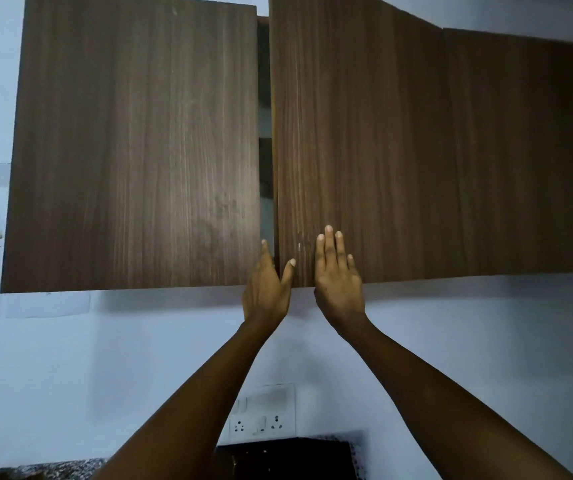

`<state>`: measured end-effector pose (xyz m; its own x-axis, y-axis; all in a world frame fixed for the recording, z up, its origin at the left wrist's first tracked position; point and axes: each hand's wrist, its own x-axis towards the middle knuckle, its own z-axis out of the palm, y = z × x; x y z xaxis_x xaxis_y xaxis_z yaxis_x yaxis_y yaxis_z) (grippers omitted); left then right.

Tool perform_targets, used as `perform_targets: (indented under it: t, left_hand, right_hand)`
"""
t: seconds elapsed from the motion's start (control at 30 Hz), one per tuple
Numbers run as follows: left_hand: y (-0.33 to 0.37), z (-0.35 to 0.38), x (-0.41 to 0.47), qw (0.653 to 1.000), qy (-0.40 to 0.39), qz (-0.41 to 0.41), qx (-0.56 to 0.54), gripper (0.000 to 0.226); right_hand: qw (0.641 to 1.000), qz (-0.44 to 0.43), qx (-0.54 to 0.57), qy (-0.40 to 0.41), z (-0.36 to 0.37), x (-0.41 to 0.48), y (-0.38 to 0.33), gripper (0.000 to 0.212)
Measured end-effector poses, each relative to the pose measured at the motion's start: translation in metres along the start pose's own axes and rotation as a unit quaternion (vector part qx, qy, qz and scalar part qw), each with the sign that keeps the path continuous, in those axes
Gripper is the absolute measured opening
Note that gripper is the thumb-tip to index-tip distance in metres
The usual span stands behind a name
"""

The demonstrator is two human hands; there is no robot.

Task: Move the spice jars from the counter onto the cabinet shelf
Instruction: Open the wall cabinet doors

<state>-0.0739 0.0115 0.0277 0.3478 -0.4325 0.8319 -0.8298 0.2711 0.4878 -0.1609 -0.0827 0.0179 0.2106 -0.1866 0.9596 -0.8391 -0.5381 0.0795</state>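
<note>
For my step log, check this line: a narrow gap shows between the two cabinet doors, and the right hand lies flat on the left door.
Wrong in one respect. The head view shows the right hand lying flat on the right door, not the left door. The narrow gap between the doors is there.
</note>
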Motion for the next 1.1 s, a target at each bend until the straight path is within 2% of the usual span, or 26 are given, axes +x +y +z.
perform_targets:
  t: [0.07, 0.17, 0.3, 0.67, 0.83, 0.97, 1.1]
  left_hand:
    - [0.007, -0.002, -0.006, 1.0, -0.004, 0.018, -0.024, 0.044]
    - [0.023, -0.007, -0.015, 0.996, 0.001, 0.011, -0.088, 0.037]
    - [0.048, -0.01, -0.03, 0.989, 0.002, 0.009, -0.149, 0.037]
    - [0.105, -0.004, -0.069, 0.971, 0.0, 0.02, -0.237, 0.04]
    - [0.135, 0.004, -0.088, 0.973, 0.009, 0.053, -0.223, 0.044]
    - [0.156, 0.015, -0.104, 0.978, 0.043, 0.086, -0.187, 0.048]
    - [0.172, 0.028, -0.114, 0.978, 0.079, 0.111, -0.158, 0.052]
  right_hand:
    - [1.0, 0.004, 0.011, 0.006, -0.01, -0.004, 0.004, 0.099]
    - [0.999, 0.004, 0.026, 0.021, -0.025, -0.011, 0.01, 0.097]
    - [0.998, 0.01, 0.055, 0.037, -0.046, -0.02, 0.019, 0.098]
    - [0.986, 0.069, 0.147, 0.04, -0.101, -0.042, 0.046, 0.083]
    - [0.968, 0.096, 0.221, 0.064, -0.135, -0.054, 0.059, 0.071]
    - [0.931, 0.145, 0.333, 0.03, -0.159, -0.06, 0.07, 0.093]
    - [0.91, 0.16, 0.381, 0.03, -0.169, -0.065, 0.086, 0.082]
